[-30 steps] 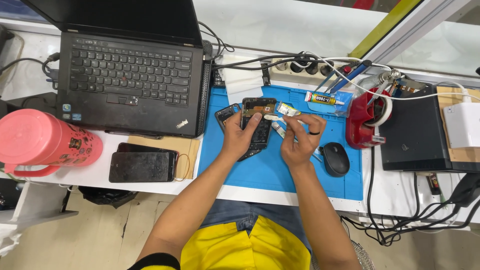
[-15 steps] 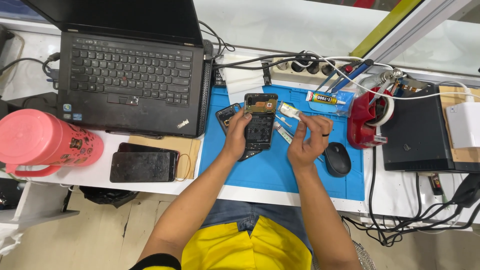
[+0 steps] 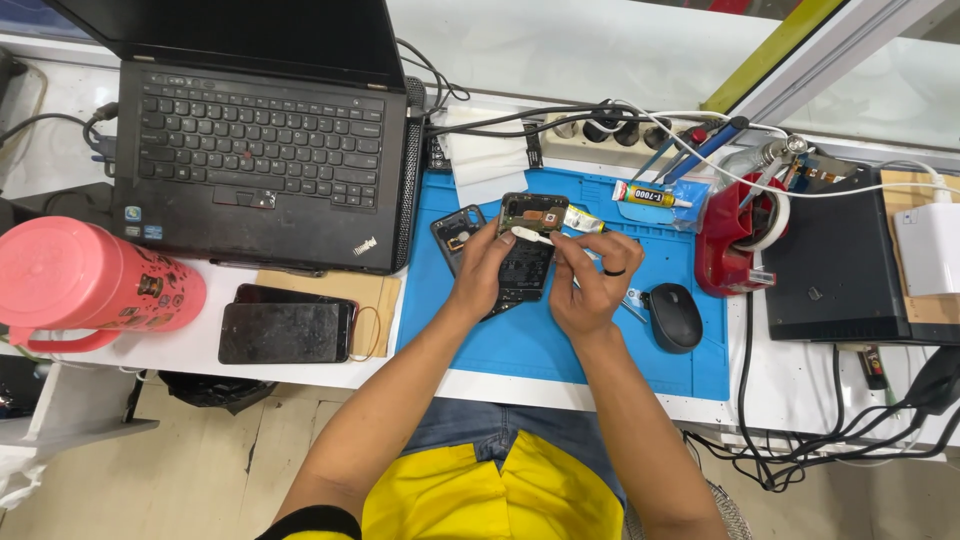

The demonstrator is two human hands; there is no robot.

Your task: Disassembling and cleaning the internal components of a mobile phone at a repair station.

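My left hand (image 3: 482,272) grips an opened phone (image 3: 528,248) with its back off, held upright over the blue work mat (image 3: 560,345). My right hand (image 3: 590,280), with a dark ring on one finger, pinches a small white tool (image 3: 528,235) whose tip rests on the upper part of the phone's exposed inside. A detached dark phone back cover (image 3: 455,230) lies on the mat just left of the phone, partly behind my left fingers.
A black laptop (image 3: 260,160) and a pink jug (image 3: 85,285) stand at left, with two dark phones (image 3: 285,325) below. A black mouse (image 3: 675,317), a glue tube (image 3: 650,196), a red tape dispenser (image 3: 735,240), a black box (image 3: 850,270) and cables lie at right.
My right hand has come back to the phone from beside it and now presses the white tool against its upper part. My left hand has held the phone throughout.
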